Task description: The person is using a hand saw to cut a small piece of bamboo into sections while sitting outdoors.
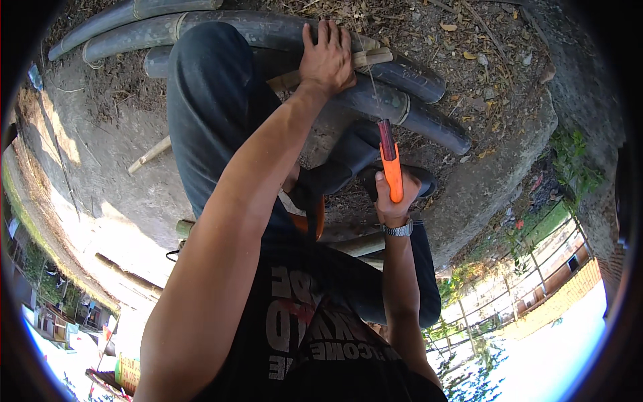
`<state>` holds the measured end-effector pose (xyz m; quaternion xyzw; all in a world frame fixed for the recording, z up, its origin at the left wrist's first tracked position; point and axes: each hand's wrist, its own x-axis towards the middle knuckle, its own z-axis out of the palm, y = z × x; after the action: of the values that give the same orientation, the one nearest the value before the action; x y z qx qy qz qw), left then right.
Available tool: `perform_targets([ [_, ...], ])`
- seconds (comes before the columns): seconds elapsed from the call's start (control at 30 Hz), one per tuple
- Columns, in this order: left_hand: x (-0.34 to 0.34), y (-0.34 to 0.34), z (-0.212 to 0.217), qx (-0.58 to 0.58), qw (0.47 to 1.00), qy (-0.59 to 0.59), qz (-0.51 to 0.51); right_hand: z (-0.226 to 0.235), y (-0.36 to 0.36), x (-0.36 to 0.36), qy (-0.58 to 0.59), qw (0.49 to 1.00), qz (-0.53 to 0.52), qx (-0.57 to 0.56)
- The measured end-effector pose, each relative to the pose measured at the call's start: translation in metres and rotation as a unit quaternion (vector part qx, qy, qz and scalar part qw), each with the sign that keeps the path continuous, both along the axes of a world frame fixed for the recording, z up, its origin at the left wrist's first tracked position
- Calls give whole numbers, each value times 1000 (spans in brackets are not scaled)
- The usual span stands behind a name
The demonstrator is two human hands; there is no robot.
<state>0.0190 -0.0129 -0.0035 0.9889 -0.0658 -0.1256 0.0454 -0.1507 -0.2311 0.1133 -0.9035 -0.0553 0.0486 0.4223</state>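
Right hand [394, 209] closed round saw [392, 171] by orange handle; thin blade [378, 100] crosses strip [379, 56] that rests among poles [254, 28] on ground [479, 37]. Left hand [327, 61] lies over strip and poles, fingers just beside blade; whether it grips, cannot tell. Likely faults: sideways slip of blade could cut left fingers; round poles could roll if pressed unevenly; blade could bind or bend if pushed askew.

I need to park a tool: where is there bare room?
Bare grey ground lies left of the thin stick, and right of the right hand, nearer than the dark poles. It's crowded around the left hand and saw.
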Motion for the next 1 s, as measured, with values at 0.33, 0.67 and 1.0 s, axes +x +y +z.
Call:
perform_targets([
  [0.33,3,-2,-11,-8,999,-46,-15,-8,-3,13,-35,999,21,-13],
  [0.67,1,1,-20,-19,996,-82,-23,27,-47,-21,36,999,7,-10],
  [1.0,1,1,-20,-32,998,-54,-15,12,-22,56,98,994,-16,38],
])
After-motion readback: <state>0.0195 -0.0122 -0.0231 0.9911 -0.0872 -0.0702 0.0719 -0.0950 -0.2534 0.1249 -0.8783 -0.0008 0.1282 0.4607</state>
